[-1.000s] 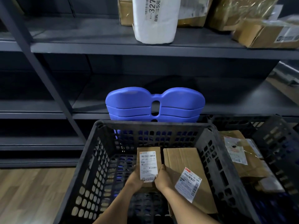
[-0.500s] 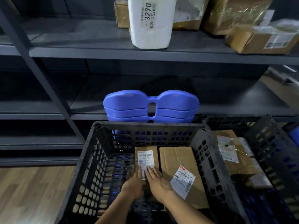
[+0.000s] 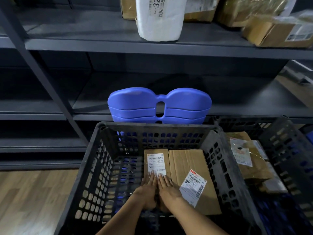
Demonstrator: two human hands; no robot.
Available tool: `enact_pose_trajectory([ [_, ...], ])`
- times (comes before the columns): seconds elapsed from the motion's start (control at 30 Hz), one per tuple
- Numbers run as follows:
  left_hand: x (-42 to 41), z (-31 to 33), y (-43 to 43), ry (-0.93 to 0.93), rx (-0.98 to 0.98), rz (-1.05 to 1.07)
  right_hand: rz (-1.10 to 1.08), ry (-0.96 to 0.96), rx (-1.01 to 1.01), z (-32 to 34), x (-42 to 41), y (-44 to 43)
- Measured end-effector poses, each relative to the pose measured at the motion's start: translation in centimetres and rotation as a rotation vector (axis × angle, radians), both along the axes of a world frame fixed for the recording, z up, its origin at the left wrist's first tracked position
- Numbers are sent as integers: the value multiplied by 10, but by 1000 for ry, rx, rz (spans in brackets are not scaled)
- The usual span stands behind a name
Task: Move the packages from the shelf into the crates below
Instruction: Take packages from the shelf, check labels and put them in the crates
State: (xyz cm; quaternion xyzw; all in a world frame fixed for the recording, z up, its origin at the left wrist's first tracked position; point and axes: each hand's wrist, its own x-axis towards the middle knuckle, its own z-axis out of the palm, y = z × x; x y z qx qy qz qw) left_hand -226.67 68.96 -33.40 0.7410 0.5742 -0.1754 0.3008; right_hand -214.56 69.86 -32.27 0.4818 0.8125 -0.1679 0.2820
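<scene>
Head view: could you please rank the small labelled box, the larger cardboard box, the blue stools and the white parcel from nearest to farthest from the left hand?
1. The small labelled box, under the flat fingers of the left hand.
2. The larger cardboard box, beside it on the right.
3. The blue stools, behind the crate.
4. The white parcel, up on the shelf.

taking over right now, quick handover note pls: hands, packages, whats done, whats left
Hands: the left hand and right hand are both open, fingers flat on the small labelled box.
Where: that box lies in the near black crate, beside a larger cardboard box. The crate to the right holds taped packages.
Done: those packages are in crates.
Left: on the upper shelf, a white wrapped package and several brown boxes are yet to come down.
</scene>
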Motion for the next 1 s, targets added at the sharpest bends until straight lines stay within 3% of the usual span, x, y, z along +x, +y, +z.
enact_pose_trajectory([
  [0.43, 3, 34, -2, 129, 99, -47, 13, 32, 87, 25, 6, -4],
  [0.7, 2, 144, -17, 139, 128, -95, -81, 64, 53, 125, 18, -18],
  [1.0, -5, 279, 22, 127, 398, -99, -258, 288, 320, 256, 36, 10],
])
